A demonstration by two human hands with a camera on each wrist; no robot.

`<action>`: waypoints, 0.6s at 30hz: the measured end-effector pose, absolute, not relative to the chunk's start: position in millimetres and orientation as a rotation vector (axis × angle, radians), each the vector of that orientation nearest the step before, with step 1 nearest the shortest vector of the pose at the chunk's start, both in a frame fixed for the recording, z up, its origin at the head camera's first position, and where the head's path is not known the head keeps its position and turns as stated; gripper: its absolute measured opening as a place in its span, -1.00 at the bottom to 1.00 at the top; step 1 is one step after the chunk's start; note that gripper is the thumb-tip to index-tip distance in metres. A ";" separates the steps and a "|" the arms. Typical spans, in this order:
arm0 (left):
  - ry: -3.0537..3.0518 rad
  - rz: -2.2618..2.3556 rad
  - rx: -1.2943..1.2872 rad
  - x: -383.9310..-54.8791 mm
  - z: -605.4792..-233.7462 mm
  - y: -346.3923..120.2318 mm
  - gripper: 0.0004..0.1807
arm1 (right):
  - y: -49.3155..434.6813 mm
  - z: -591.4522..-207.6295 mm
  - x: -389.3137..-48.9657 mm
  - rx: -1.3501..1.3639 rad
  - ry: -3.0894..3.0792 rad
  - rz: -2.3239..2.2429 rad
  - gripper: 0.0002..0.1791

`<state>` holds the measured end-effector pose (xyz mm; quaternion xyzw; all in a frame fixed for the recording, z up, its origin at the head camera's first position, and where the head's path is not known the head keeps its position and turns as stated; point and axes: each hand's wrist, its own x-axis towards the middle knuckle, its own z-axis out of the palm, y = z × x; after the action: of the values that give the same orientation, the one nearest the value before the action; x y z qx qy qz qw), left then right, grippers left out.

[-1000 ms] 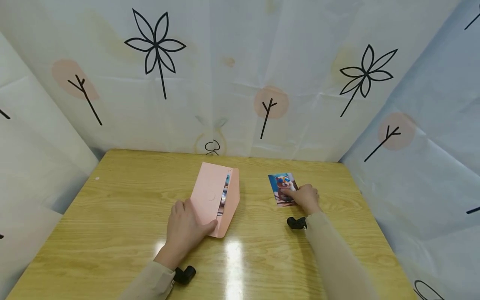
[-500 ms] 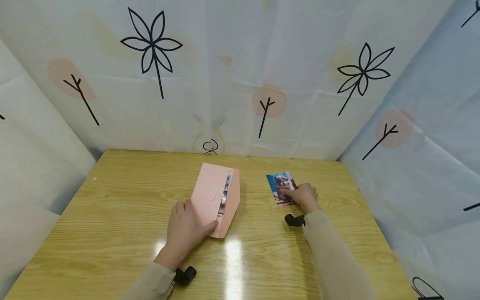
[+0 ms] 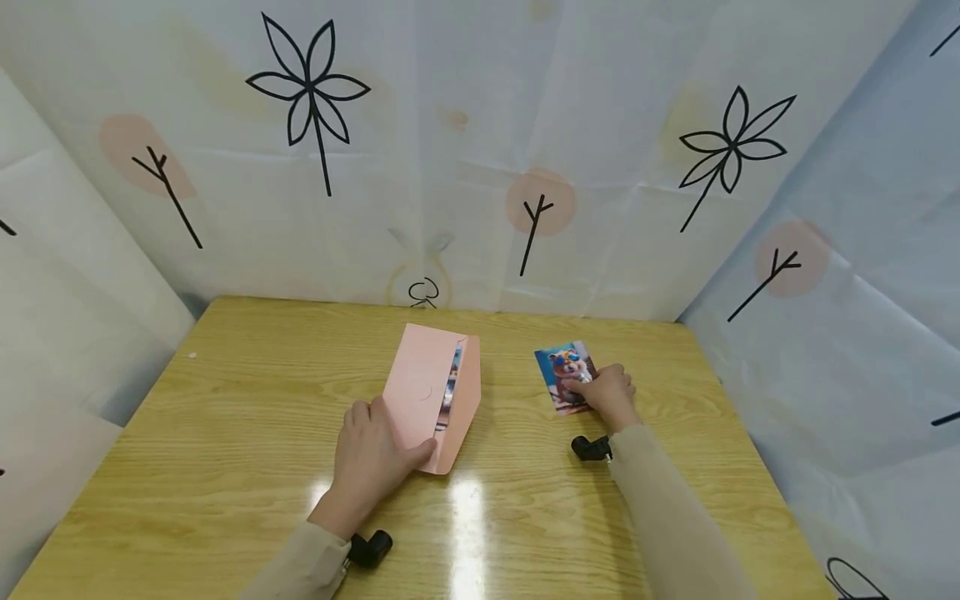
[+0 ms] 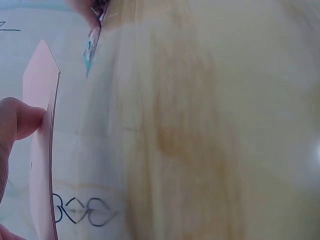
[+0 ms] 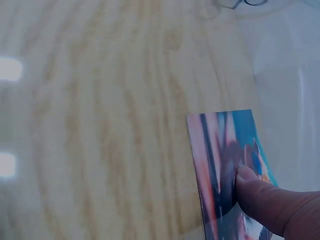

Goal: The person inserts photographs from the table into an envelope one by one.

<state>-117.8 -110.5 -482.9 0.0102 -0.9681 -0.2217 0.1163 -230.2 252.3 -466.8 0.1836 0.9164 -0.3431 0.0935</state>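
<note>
A pink envelope point(image 3: 423, 383) has its flap open to the right, and a strip of coloured pictures point(image 3: 448, 392) shows in its mouth. My left hand point(image 3: 373, 454) grips the envelope near its lower end, the thumb lying on its front by the opening. In the left wrist view that thumb presses the pink paper point(image 4: 44, 135), seen nearly edge-on. To the right, my right hand point(image 3: 613, 396) pinches a picture card point(image 3: 562, 367) of a furry animal in coloured glasses. The right wrist view has the thumb flat on the card's point(image 5: 212, 170) face; the fingers behind it are hidden.
Both hands are over a wooden table point(image 3: 247, 392). Behind it hangs a pale cloth point(image 3: 450, 167) printed with flowers and twigs, and more cloth encloses the left and right sides. A black wrist camera point(image 3: 371, 550) sits at the left cuff, another black camera point(image 3: 591, 448) at the right.
</note>
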 end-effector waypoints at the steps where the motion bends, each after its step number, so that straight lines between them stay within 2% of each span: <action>1: -2.833 -0.650 0.027 -118.0 -482.6 -110.5 0.06 | 251.9 -466.3 -229.6 0.543 2.729 -1.019 -0.15; 11: -2.842 -0.645 0.031 -117.8 -483.4 -112.8 0.07 | 251.9 -459.5 -223.9 0.360 2.723 -1.061 -0.06; 14: -2.853 -0.640 0.027 -118.4 -483.9 -114.2 0.09 | 253.3 -456.4 -223.1 0.330 2.728 -1.034 -0.14; 18: -2.872 -0.643 0.041 -119.1 -483.6 -116.7 0.10 | 254.0 -453.8 -223.2 0.302 2.748 -0.962 -0.37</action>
<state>-119.1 -116.7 -483.6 0.0138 -0.9710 -0.2174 0.0988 -223.2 254.0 -453.8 0.1027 0.9333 -0.3269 0.1071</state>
